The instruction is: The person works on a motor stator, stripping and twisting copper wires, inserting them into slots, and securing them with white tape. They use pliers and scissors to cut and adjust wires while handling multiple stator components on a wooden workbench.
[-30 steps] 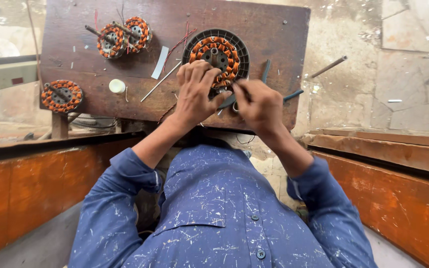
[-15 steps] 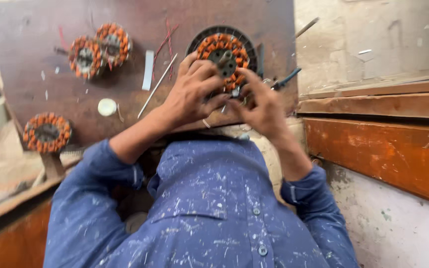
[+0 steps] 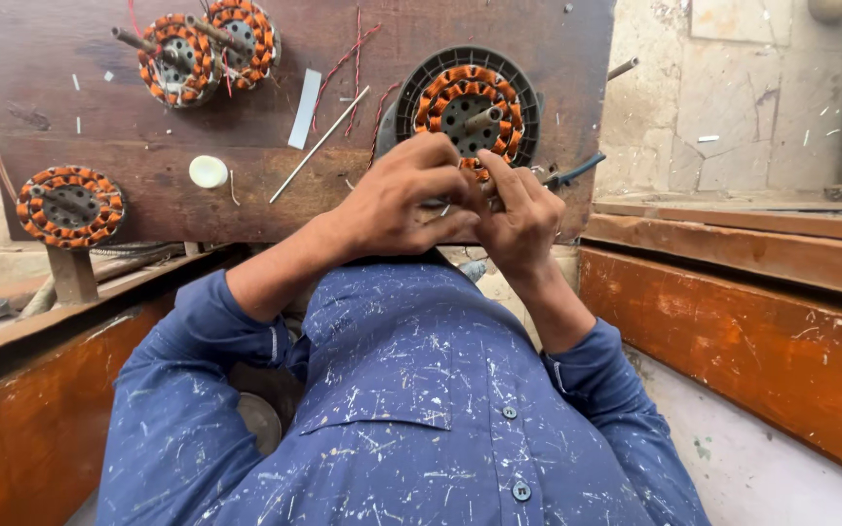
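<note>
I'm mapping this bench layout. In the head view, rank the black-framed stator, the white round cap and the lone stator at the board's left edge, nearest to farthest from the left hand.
From the left hand:
1. Black-framed stator, touching, just above the fingers.
2. White round cap, mid-board, to the left.
3. Lone stator, far left edge.

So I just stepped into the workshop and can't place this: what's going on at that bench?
A person in a paint-flecked blue shirt has both hands at the near edge of a round black motor stator wound with orange copper coils. The left hand and right hand meet there, fingers pinched together. Three similar orange-wound stators lie on the dark wooden board.
</note>
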